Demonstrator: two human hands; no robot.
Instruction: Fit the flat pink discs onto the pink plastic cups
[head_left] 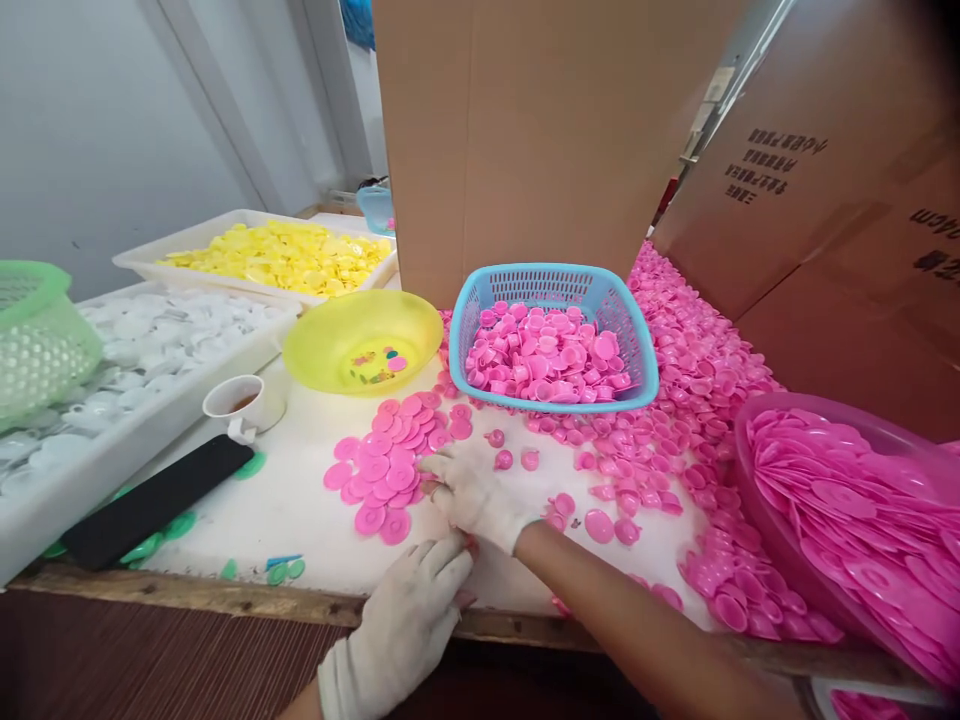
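My right hand (476,497), in a white glove, reaches over the table to the right edge of a loose pile of flat pink discs (375,463). Its thumb and forefinger are pinched together on a disc at the pile's edge. Closer to me, my left hand (412,612), also gloved, is at the table's front edge with its fingers curled in. A bit of pink shows by its fingertips, but what it holds is mostly hidden. Small round pink pieces (503,459) lie just beyond my right hand. Several more pink pieces (600,526) are scattered to its right.
Behind the discs stand a yellow bowl (315,350) and a blue basket (649,375) of pink toy cups. Pink cups (697,350) heap along the right, beside a pink tub (757,500). Left are a mug (262,405), a black case (161,500) and white trays (225,370).
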